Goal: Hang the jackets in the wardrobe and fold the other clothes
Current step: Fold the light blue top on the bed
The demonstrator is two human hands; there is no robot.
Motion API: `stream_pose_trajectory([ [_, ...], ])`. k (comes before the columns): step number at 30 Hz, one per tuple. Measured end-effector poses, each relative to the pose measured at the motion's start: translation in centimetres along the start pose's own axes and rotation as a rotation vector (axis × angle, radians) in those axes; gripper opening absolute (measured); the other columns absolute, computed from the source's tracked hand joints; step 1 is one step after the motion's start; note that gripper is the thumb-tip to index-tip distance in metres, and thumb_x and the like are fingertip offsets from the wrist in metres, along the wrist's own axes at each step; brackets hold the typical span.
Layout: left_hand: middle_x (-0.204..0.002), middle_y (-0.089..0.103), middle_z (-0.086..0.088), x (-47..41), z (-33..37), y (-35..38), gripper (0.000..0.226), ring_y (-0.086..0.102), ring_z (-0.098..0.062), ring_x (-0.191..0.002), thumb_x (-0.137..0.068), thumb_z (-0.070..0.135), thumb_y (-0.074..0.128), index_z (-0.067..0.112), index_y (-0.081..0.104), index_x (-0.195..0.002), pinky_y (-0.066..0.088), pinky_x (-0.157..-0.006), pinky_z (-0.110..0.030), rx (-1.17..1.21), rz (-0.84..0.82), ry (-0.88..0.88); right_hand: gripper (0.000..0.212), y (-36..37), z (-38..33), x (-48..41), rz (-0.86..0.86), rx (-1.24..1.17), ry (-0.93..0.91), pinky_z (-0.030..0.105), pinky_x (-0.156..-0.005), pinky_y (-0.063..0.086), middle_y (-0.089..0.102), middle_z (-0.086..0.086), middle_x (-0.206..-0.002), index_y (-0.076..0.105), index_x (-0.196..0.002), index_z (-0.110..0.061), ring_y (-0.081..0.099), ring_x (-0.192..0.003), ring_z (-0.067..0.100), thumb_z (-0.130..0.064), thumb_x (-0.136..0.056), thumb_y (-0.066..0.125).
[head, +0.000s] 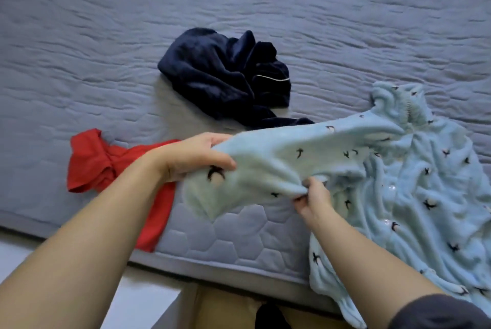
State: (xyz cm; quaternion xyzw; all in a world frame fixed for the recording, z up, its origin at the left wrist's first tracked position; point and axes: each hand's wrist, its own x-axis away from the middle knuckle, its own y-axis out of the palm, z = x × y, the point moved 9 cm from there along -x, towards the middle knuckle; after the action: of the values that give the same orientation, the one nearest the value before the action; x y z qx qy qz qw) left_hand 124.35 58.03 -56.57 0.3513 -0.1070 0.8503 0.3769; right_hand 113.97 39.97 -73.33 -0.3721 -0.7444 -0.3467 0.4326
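Grey quilted mattress (pixel 79 44) fills the view. Over its near edge, the left hand (pixel 190 160) grips the sleeve end of a pale blue fleece garment printed with small black birds (pixel 414 185). The right hand (pixel 314 199) pinches the same sleeve's lower edge. The garment's body lies crumpled to the right. A red cotton garment (pixel 98 161) lies beneath the left wrist, and a navy plush garment (pixel 223 76) is bunched farther back.
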Motion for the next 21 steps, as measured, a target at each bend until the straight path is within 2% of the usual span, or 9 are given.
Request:
stream_pose_trajectory([
  [2, -0.085, 0.071, -0.002, 2.3, 3.3, -3.0, 0.044, 0.065, -0.01, -0.069, -0.062, 0.003, 0.062, 0.014, 0.065, -0.104, 0.053, -0.056, -0.02, -0.001, 0.019, 0.053, 0.028, 3.8, 0.8, 1.3, -0.064, -0.099, -0.003, 0.025, -0.042, 0.053, 0.069, 0.004, -0.075, 0.057, -0.098, -0.013, 0.067, -0.063, 0.019, 0.003, -0.092, 0.036],
  [4, -0.081, 0.07, -0.002, 3.9, 4.8, -7.1, 0.039, 0.064, -0.01, -0.067, -0.063, -0.001, 0.058, 0.014, 0.067, -0.098, 0.052, -0.055, -0.019, 0.002, 0.137, 0.08, 0.025, 7.0, 2.2, 2.3, -0.141, -0.085, 0.038, 0.027, -0.046, 0.054, 0.072, 0.002, -0.077, 0.06, -0.104, -0.016, 0.069, -0.063, 0.017, -0.004, -0.094, 0.04],
  [6, -0.08, 0.069, -0.004, 5.1, 4.1, -12.7, 0.032, 0.062, -0.016, -0.069, -0.067, -0.002, 0.066, 0.017, 0.07, -0.093, 0.05, -0.053, -0.018, -0.096, 0.423, 0.061, 0.016, 8.5, 4.0, 3.3, -0.177, 0.141, 0.124, 0.026, -0.049, 0.053, 0.071, 0.005, -0.07, 0.058, -0.103, -0.013, 0.068, -0.057, 0.017, -0.013, -0.097, 0.042],
  [8, -0.093, 0.064, -0.011, 6.2, 1.2, -18.3, 0.034, 0.058, -0.021, -0.082, -0.077, -0.001, 0.069, 0.01, 0.066, -0.109, 0.05, -0.06, -0.025, -0.269, 0.821, -0.032, 0.015, 8.0, 6.0, 3.8, -0.196, 0.439, 0.223, 0.031, -0.055, 0.051, 0.068, 0.01, -0.077, 0.049, -0.107, -0.011, 0.066, -0.063, 0.021, -0.022, -0.099, 0.042],
  [10, -0.113, 0.059, -0.018, 6.4, -3.0, -20.5, 0.048, 0.058, -0.026, -0.094, -0.08, 0.002, 0.069, 0.004, 0.054, -0.125, 0.049, -0.075, -0.035, -0.287, 1.046, -0.142, 0.021, 6.5, 7.5, 3.5, -0.217, 0.582, 0.289, 0.034, -0.057, 0.052, 0.063, 0.013, -0.092, 0.042, -0.117, -0.016, 0.064, -0.074, 0.025, -0.029, -0.1, 0.044],
  [12, -0.125, 0.056, -0.019, 4.9, -6.8, -19.3, 0.054, 0.057, -0.03, -0.108, -0.079, 0.008, 0.071, 0.005, 0.051, -0.129, 0.046, -0.09, -0.039, -0.309, 1.051, -0.198, 0.024, 3.8, 8.3, 2.3, -0.195, 0.657, 0.301, 0.033, -0.056, 0.052, 0.063, 0.011, -0.096, 0.042, -0.12, -0.018, 0.063, -0.074, 0.024, -0.03, -0.1, 0.044],
  [14, -0.125, 0.057, -0.016, 2.7, -10.0, -16.4, 0.052, 0.056, -0.031, -0.112, -0.078, 0.011, 0.071, 0.007, 0.053, -0.127, 0.043, -0.094, -0.038, -0.365, 0.967, -0.233, 0.021, 0.4, 8.5, 1.0, -0.143, 0.696, 0.306, 0.034, -0.059, 0.051, 0.063, 0.009, -0.095, 0.044, -0.118, -0.016, 0.062, -0.073, 0.023, -0.026, -0.1, 0.043],
  [17, -0.122, 0.059, -0.014, -0.2, -13.1, -11.0, 0.045, 0.055, -0.029, -0.113, -0.079, 0.011, 0.07, 0.009, 0.057, -0.122, 0.04, -0.091, -0.032, -0.434, 0.846, -0.275, 0.013, -4.7, 7.3, -0.2, -0.068, 0.728, 0.291, 0.035, -0.062, 0.048, 0.062, 0.01, -0.094, 0.044, -0.111, -0.013, 0.059, -0.071, 0.023, -0.02, -0.101, 0.04],
  [21, -0.11, 0.063, -0.009, -3.5, -15.6, -2.8, 0.029, 0.058, -0.026, -0.104, -0.082, 0.01, 0.065, 0.009, 0.06, -0.111, 0.042, -0.082, -0.028, -0.389, 0.706, -0.298, 0.012, -10.7, 2.9, -0.9, -0.009, 0.717, 0.204, 0.034, -0.062, 0.049, 0.063, 0.009, -0.088, 0.051, -0.105, -0.009, 0.06, -0.069, 0.021, -0.015, -0.099, 0.043],
])
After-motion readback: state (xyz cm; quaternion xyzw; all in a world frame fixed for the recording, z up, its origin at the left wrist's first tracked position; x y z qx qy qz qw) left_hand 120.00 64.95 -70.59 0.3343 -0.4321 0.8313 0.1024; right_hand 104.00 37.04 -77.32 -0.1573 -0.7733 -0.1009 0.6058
